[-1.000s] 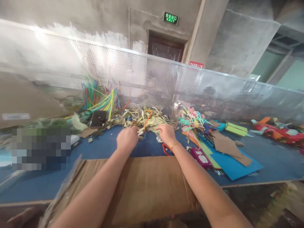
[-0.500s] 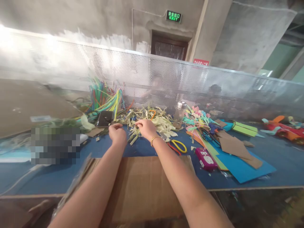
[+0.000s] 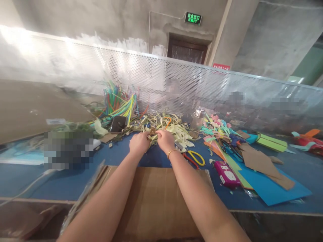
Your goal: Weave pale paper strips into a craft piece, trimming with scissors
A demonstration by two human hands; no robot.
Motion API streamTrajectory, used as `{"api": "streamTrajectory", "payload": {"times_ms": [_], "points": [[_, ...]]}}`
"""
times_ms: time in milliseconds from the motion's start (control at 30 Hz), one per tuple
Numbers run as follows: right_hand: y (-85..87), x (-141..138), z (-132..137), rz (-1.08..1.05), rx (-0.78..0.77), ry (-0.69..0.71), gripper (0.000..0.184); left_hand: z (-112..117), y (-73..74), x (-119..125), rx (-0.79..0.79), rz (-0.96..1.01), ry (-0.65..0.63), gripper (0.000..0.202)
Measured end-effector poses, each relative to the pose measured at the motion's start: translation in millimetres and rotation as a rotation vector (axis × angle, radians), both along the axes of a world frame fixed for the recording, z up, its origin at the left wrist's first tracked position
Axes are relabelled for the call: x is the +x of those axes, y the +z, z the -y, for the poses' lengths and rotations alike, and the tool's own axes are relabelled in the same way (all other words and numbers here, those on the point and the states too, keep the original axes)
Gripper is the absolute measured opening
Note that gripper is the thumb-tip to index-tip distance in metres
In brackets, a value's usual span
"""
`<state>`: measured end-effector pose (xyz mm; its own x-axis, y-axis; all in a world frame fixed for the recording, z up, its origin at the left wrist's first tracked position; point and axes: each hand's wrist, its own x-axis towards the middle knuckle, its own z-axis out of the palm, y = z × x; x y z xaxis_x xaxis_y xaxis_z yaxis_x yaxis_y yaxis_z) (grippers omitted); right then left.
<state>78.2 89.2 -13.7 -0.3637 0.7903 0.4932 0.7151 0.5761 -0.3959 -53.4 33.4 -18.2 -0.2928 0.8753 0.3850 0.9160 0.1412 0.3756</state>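
My left hand and my right hand are side by side at the near edge of a heap of pale yellow-green paper strips on the blue table. Both hands are closed, their fingertips pinching a small brownish piece between them. A gold bracelet sits on my right wrist. A flat sheet of brown cardboard lies under my forearms at the table's front edge.
Yellow-handled scissors lie right of my right hand. A glass jar, paper flowers, a pink device, blue and brown sheets fill the right. Coloured sticks and a black box stand at the left. A perforated metal screen backs the table.
My hands came together at the strip heap; the left hand rose to meet the right, and both now pinch one small piece. The view shifted left.
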Motion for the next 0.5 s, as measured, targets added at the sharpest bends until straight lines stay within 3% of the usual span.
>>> {"api": "streamTrajectory", "payload": {"times_ms": [167, 333, 433, 500], "points": [[6.8, -2.7, 14.5, 0.092, -0.006, 0.044, 0.027, 1.2, 2.1, -0.7, -0.032, 0.079, 0.038, 0.021], [7.3, -5.8, 20.8, 0.224, -0.065, 0.049, 0.017, -1.1, 7.1, 0.2, 0.250, 0.169, -0.024, 0.014], [8.1, -5.0, 19.2, 0.133, -0.040, 0.010, 0.016, -4.6, 7.9, 1.1, 0.417, 0.334, -0.150, 0.012], [7.8, -3.8, 15.4, 0.003, -0.053, -0.021, 0.017, -8.4, 6.4, -0.2, 0.526, 0.465, -0.198, 0.021]]}}
